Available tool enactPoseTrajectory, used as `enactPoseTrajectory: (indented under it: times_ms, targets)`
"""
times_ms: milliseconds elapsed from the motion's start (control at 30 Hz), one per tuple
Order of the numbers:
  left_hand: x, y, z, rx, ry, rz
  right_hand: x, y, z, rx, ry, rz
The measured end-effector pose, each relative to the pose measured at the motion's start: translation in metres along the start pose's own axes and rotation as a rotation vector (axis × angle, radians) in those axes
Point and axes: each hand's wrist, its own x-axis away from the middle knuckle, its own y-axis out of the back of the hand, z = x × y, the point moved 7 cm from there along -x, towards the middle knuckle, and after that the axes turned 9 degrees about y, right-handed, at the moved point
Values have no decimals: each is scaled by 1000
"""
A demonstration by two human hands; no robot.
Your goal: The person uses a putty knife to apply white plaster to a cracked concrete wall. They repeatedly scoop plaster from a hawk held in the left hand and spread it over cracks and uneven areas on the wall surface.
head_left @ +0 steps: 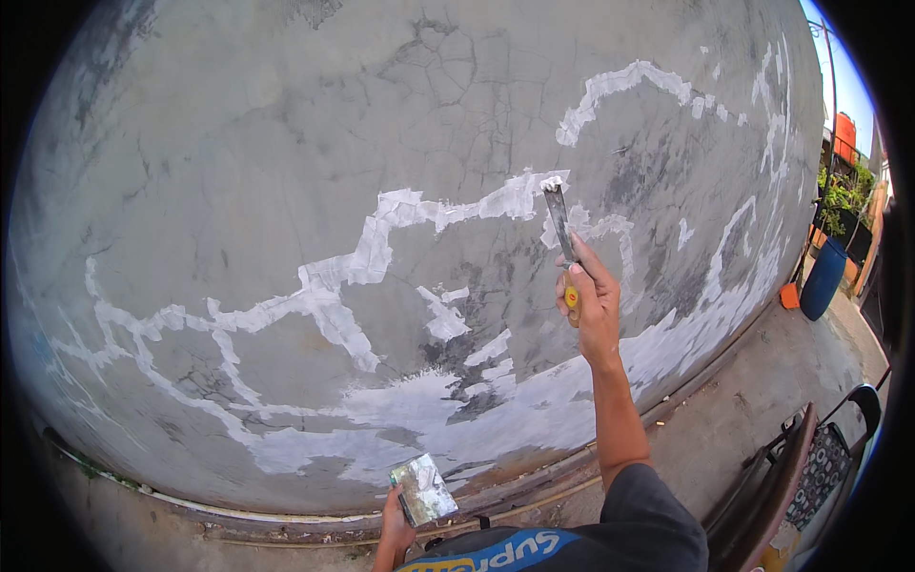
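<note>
My right hand (593, 300) is raised to the wall and closed around the yellow-ended handle of a putty knife (560, 224). White filler sits on the tip of its dark blade, which meets the end of a white patched line. Low down near my body, my left hand (395, 522) grips a flat rectangular board (425, 490) smeared with white filler. The grey cement wall (238, 143) carries branching white filler strips over its cracks, with a broad white band (400, 405) along the lower part. Fine bare cracks show above the strips.
A ledge with a pale pipe (286, 520) runs along the wall's foot. To the lower right stands a brown-edged piece of furniture (786, 496) beside a patterned seat (818, 477). Farther off are a blue barrel (823, 279), an orange container (789, 296) and green plants (843, 200).
</note>
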Motion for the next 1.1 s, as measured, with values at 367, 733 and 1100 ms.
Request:
enactPoseTrajectory:
  times_ms: [367,733,1100]
  targets:
    - [-31,-26,33,-89,22,-3,38,65,-5,-94,-225,-79]
    - [-30,-77,121,53,27,10,28,129,-17,-283,-293,-17]
    - [12,-64,169,159,-85,-139,30,128,-11,-765,-452,148]
